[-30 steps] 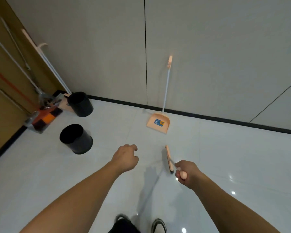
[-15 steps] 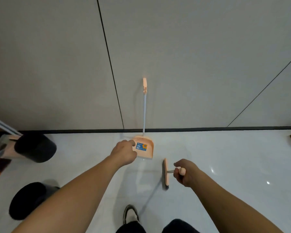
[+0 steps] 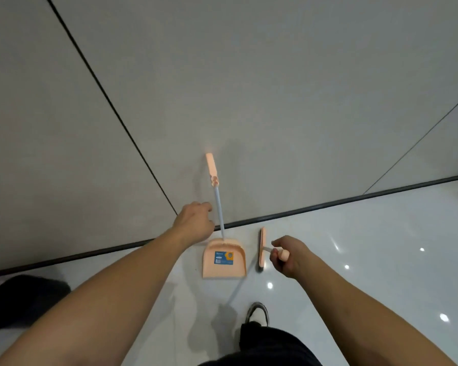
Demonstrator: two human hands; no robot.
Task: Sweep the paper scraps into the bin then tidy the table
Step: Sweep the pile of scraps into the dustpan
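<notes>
Standing dustpan [image 3: 224, 260] between hands

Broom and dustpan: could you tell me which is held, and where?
The right hand grips the broom by its handle end; the dustpan is unheld.

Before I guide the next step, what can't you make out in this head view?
- Black bin: blurred and cut off by the left edge.
- Broom bristles: head seen edge-on, handle end wrapped by right hand.
- Dustpan label: too small to read.
- Left hand fingertips: contact with the dustpan's pole unclear.
- Paper scraps, table: out of frame.
</notes>
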